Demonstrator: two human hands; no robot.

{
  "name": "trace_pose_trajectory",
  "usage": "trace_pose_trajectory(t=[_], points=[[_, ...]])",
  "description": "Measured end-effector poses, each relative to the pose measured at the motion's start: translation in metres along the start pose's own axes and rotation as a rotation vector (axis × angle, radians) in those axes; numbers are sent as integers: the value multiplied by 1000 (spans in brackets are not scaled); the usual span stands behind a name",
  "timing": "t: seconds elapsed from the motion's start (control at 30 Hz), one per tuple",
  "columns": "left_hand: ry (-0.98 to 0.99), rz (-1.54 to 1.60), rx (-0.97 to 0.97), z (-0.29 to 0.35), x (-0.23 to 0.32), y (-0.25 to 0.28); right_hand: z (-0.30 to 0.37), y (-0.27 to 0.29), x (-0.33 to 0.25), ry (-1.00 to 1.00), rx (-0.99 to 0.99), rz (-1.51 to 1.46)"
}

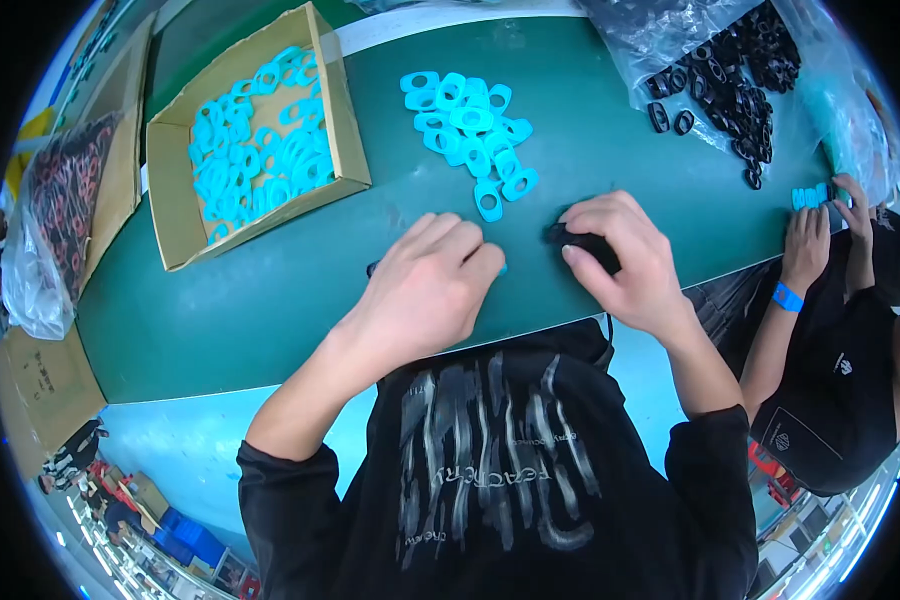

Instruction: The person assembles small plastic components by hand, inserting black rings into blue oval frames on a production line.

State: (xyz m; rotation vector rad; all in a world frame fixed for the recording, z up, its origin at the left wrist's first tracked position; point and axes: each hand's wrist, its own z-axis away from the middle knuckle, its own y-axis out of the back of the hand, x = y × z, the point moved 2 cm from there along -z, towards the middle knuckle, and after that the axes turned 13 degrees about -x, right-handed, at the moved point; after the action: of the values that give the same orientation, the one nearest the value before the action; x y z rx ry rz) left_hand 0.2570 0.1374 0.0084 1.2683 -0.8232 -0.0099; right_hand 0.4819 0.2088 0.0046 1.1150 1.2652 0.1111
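My left hand is closed, knuckles up, low over the green table. A dark tip pokes out on its left side, and a sliver of turquoise shows by its fingertips; what it holds is mostly hidden. To the right, my right hand curls its fingers and thumb round black parts, whose exact shape the fingers cover. Just beyond both hands lies a loose pile of turquoise oval rings, with one ring at its near end.
A cardboard box of turquoise rings stands at the left. Black rings spill from a clear plastic bag at the far right. A co-worker's hands touch a turquoise row. A bag of reddish parts is far left.
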Motion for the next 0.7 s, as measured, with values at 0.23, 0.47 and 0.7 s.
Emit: trace_pose_trajectory(t=[0.23,0.47,0.7], points=[[23,16,181,1,-7,-1,9,-2,3,15,-25,121],[-70,54,226,-18,18,-4,1,-5,-8,77,-64,159],[-104,-7,121,-39,22,-23,1,63,60,-337,328,413]])
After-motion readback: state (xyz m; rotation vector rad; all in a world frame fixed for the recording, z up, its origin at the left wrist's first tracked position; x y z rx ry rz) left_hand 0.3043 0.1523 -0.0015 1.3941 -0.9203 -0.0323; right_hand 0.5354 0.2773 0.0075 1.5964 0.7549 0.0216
